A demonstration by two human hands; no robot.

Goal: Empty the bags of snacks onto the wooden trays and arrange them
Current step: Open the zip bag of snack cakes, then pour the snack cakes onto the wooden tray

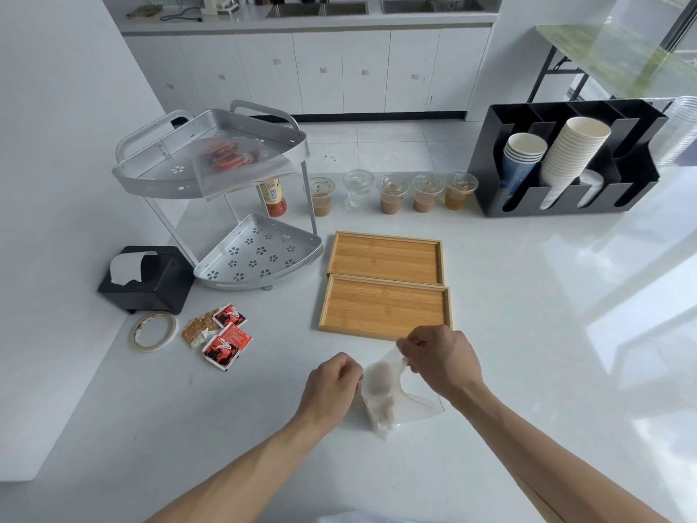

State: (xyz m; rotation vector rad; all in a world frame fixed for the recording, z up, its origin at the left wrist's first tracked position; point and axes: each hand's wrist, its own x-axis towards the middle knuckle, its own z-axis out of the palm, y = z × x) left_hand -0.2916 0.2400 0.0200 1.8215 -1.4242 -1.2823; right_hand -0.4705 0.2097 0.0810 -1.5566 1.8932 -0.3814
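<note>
Both hands are working at a clear plastic bag [384,394] lying on the white table [528,334], just near of the two wooden trays [384,307]. The left hand [332,383] is pinching the bag's left edge with its grip closed on the film; the right hand [441,360] is pinching the top edge with fingers closed, seemingly pulling the mouth open.

The trays are lying empty, one behind the other, the near one just beyond the right hand. A second bag [234,160] with red packets is sitting on the upper shelf of the metal rack [211,175] at far left.

As a judgement, the risk is the thin film tearing or opening suddenly, scattering the contents over the table short of the tray.

The pale brownish contents are blurred through the plastic, so what they are cannot be told. The fingertips are hiding the bag's seal.
</note>
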